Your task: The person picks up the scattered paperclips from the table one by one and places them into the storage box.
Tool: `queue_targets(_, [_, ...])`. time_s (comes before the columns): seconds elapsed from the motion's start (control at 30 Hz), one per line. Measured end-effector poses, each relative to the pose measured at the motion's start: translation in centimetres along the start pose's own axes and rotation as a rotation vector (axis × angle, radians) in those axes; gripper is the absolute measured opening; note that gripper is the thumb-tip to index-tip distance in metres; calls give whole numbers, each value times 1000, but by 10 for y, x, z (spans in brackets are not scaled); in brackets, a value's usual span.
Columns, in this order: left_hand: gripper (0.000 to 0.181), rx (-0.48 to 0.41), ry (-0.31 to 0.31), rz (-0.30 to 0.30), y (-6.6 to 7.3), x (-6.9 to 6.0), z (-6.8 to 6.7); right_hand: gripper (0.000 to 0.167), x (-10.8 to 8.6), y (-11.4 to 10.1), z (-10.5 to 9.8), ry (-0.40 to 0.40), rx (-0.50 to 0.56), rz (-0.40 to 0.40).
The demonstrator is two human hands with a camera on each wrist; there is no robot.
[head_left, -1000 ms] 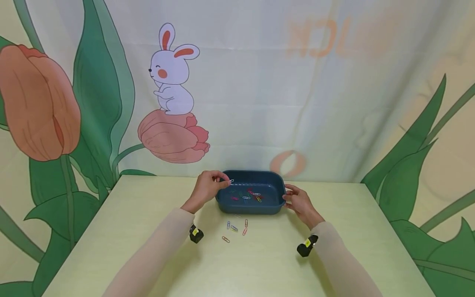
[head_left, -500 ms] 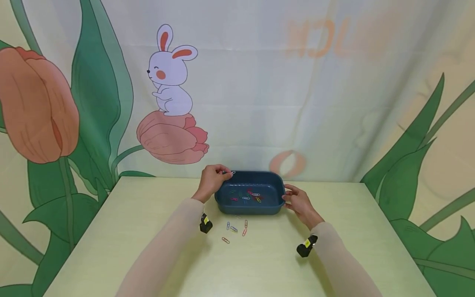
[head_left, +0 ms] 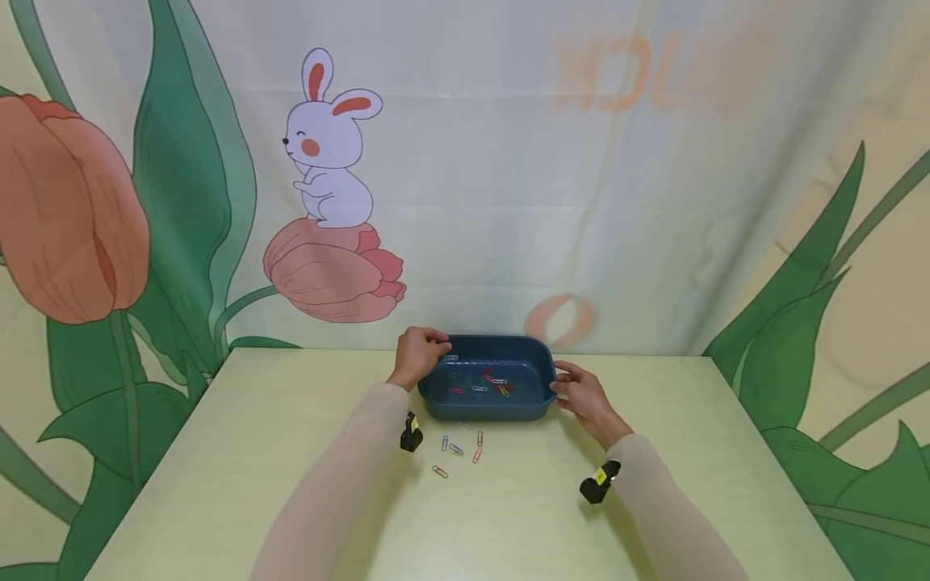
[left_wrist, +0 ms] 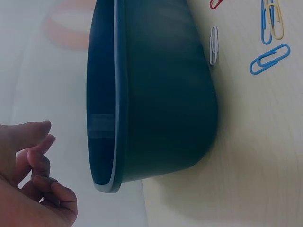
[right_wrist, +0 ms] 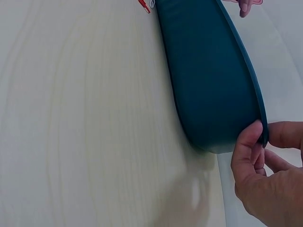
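A dark blue rectangular tray stands at the back of the table with several coloured paper clips inside, among them a yellow one. Over its left end is my left hand, thumb and forefinger parted and the other fingers loosely bent, holding nothing. Just below the fingertips a white paper clip is in the air inside the tray, a pale blur in the left wrist view. My right hand pinches the tray's right rim between thumb and fingers, plain in the right wrist view.
In front of the tray lie several loose paper clips: a blue one, a red one and an orange-brown one among them. A printed curtain hangs behind the table's back edge.
My left hand has risen, moved slightly right over the tray's left end and let go of the white paper clip it pinched. The right hand keeps its hold on the rim.
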State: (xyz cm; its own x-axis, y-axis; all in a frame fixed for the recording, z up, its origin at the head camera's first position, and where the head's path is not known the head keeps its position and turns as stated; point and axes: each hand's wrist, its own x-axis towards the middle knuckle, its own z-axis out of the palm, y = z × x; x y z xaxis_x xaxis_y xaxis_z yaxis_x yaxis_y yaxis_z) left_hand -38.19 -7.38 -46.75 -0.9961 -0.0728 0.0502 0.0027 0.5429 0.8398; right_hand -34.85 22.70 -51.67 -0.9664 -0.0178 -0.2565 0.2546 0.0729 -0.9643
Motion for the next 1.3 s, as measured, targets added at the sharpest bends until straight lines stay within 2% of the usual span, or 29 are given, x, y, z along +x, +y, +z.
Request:
queue_targets(0.1, [24,-14,-23,-6,-1,-3,-1,50,0,1,0,1,1,-1])
queue_targets(0.23, [27,-2,-44,22,-2,-8,-3,51,0,1,-1,-3,-3,2])
queue_targets(0.37, [26,6,-51,74,-3,-12,-7,51,-3,0,-2,0,2,-4])
queue_targets(0.53, [26,23,-73,139,-5,-24,-15,51,-2,-1,-2,3,22,-4])
queue_targets(0.77, [25,44,-59,211,-10,-42,-23,51,0,1,0,9,13,5])
queue_targets(1.1, [25,50,-90,247,-14,-72,-35,51,-2,0,2,2,6,4])
queue_targets(1.3, [23,44,-112,247,-16,-90,-37,51,-3,-1,2,-1,-7,1])
